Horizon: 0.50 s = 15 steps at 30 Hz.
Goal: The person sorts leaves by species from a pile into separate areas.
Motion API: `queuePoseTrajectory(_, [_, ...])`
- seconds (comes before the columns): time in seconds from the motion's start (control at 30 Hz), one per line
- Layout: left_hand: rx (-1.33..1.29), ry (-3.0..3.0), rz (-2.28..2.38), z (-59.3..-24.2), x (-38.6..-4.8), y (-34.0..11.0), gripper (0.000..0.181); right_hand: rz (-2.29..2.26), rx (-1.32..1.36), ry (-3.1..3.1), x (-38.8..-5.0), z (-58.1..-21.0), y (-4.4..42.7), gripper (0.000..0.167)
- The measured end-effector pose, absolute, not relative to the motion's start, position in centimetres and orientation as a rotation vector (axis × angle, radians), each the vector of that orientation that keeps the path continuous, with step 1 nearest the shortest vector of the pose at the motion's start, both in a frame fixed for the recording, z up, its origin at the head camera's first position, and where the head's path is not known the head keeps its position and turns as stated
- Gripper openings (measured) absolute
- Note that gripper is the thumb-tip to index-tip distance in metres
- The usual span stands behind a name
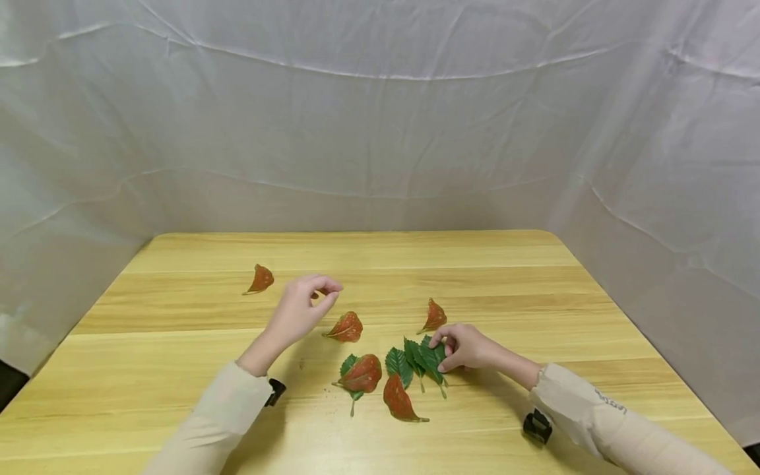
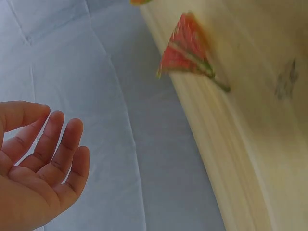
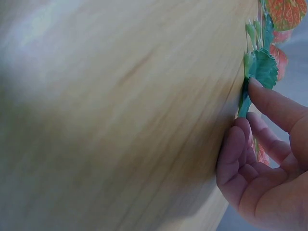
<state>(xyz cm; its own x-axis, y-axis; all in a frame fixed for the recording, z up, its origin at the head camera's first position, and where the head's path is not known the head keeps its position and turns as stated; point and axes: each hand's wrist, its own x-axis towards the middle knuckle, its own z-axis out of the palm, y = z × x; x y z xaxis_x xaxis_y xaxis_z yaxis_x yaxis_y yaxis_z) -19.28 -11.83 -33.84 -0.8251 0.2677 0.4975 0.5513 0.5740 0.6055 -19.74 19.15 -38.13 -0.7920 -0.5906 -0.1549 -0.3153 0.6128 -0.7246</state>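
Observation:
My right hand (image 1: 466,348) pinches the edge of a green leaf (image 1: 432,356) with serrated edges, low over the table. In the right wrist view the thumb lies on that leaf (image 3: 264,70) and the fingertips are at its lower end. More green leaves (image 1: 399,365) overlap just left of it. Raised over the table, my left hand (image 1: 297,309) has loosely curved fingers, thumb and forefinger close together; the left wrist view shows nothing held. A bit of red shows through its finger gap. Nearest below it lies a red leaf (image 1: 346,328).
A red leaf (image 1: 363,374) covers part of a green one near the front. Other red leaves lie at front centre (image 1: 400,399), beyond the right hand (image 1: 435,315) and at the far left (image 1: 260,279). Grey-white cloth (image 1: 368,132) hangs around the wooden table (image 1: 178,369).

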Motion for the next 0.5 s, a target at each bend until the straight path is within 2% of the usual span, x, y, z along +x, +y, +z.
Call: queuePoseTrajectory(0.5, [-0.863,-2.523,-1.201,-35.6,-17.8,-9.9,0.009,-0.999,-0.728,2.465,-19.7,-38.1,19.1,0.03])
